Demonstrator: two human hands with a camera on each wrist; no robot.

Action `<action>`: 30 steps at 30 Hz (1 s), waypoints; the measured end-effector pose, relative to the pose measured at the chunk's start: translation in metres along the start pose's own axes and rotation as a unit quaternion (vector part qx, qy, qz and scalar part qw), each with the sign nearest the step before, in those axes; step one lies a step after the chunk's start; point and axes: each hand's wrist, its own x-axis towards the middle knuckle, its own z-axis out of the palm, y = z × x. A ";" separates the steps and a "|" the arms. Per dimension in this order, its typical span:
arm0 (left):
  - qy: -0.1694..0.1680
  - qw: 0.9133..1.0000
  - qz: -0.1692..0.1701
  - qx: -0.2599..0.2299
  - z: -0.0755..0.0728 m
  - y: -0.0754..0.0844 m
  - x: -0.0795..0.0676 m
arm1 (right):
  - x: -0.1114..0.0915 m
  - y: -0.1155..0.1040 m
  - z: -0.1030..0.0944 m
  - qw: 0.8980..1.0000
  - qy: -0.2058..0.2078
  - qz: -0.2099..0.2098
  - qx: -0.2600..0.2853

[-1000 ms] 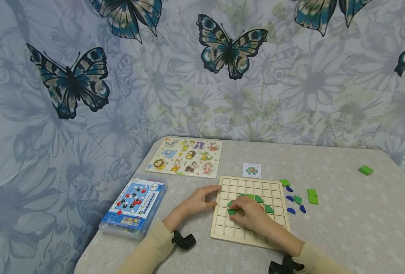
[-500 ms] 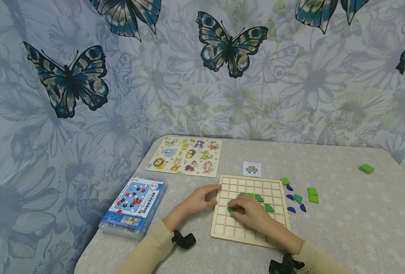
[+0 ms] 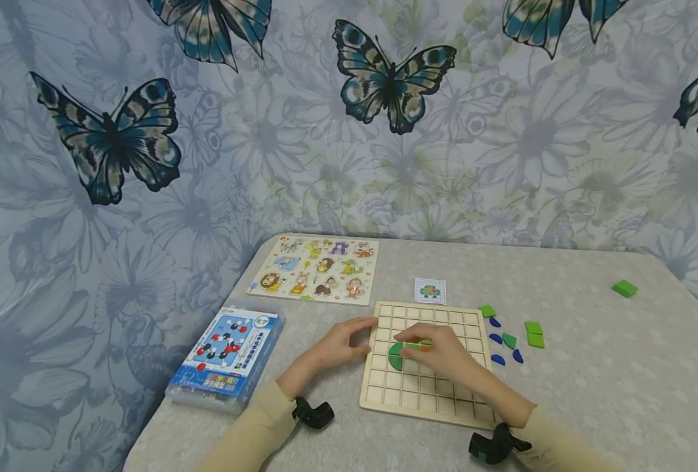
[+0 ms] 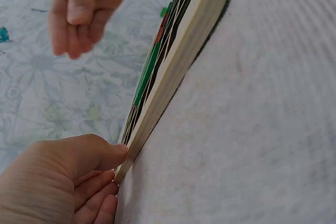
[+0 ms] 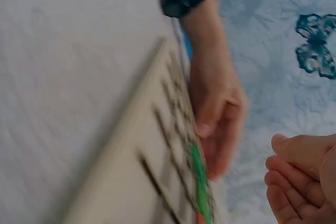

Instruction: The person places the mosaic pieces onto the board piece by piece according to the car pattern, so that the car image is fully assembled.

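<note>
A square wooden grid board (image 3: 384, 393) lies on the table. My left hand (image 3: 338, 345) holds its left edge; in the left wrist view the thumb of the left hand (image 4: 63, 174) lies at the rim, with the fingers against the side. Over the middle of the board is my right hand (image 3: 443, 351), fingers loosely bent and raised off the pieces. The right wrist view shows nothing in the right hand (image 5: 302, 174). Dark green rounded pieces (image 3: 395, 356) sit in the grid left of its fingertips. An orange-red piece (image 3: 424, 348) shows partly beneath the hand, which hides others.
Right of the board lie several blue half-round pieces (image 3: 498, 360) and green squares (image 3: 534, 340). A small pattern card (image 3: 430, 299) is behind it. An animal puzzle board (image 3: 307, 252) and a clear-sided box (image 3: 225, 354) stand left. Another green block (image 3: 624, 288) lies far right.
My right hand has lifted from the dark green pieces and moved slightly right, uncovering more of them. The left hand stays at the board's edge. The head view has shifted a little.
</note>
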 end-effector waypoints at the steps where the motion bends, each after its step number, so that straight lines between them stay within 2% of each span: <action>1: 0.000 1.000 -0.001 -0.001 0.000 0.000 0.000 | 0.000 0.001 -0.009 1.000 0.004 0.003 0.003; 5: -0.001 1.000 -0.002 -0.003 0.001 0.001 0.001 | -0.004 0.011 -0.050 0.999 0.035 0.023 -0.008; 8: -0.002 1.000 0.001 -0.002 0.001 0.001 0.001 | -0.012 0.026 -0.083 0.996 0.069 0.039 -0.032; 9: -0.002 1.000 0.001 -0.002 0.001 0.001 0.001 | -0.017 0.038 -0.094 0.995 0.080 0.040 -0.033; 12: -0.001 1.000 -0.001 -0.004 0.000 0.002 0.001 | -0.031 0.060 -0.124 0.990 0.102 0.082 -0.053; 15: 0.000 1.000 -0.007 -0.004 -0.001 0.001 0.000 | -0.047 0.081 -0.148 0.984 0.100 0.128 -0.067; 16: 0.000 1.000 -0.010 -0.005 -0.002 0.001 0.000 | -0.051 0.082 -0.154 0.980 0.098 0.154 -0.077; 19: -0.001 1.000 -0.016 -0.006 -0.002 0.000 0.000 | -0.064 0.095 -0.166 0.975 0.082 0.185 -0.091; 22: -0.002 1.000 -0.016 -0.008 -0.002 0.000 0.000 | -0.074 0.103 -0.169 0.970 0.059 0.205 -0.112; 25: -0.003 1.000 -0.012 -0.010 -0.001 -0.001 0.000 | -0.082 0.106 -0.168 0.969 0.032 0.207 -0.129; 30: -0.004 1.000 -0.008 -0.012 0.001 -0.002 0.001 | -0.090 0.110 -0.160 0.968 0.029 0.195 -0.158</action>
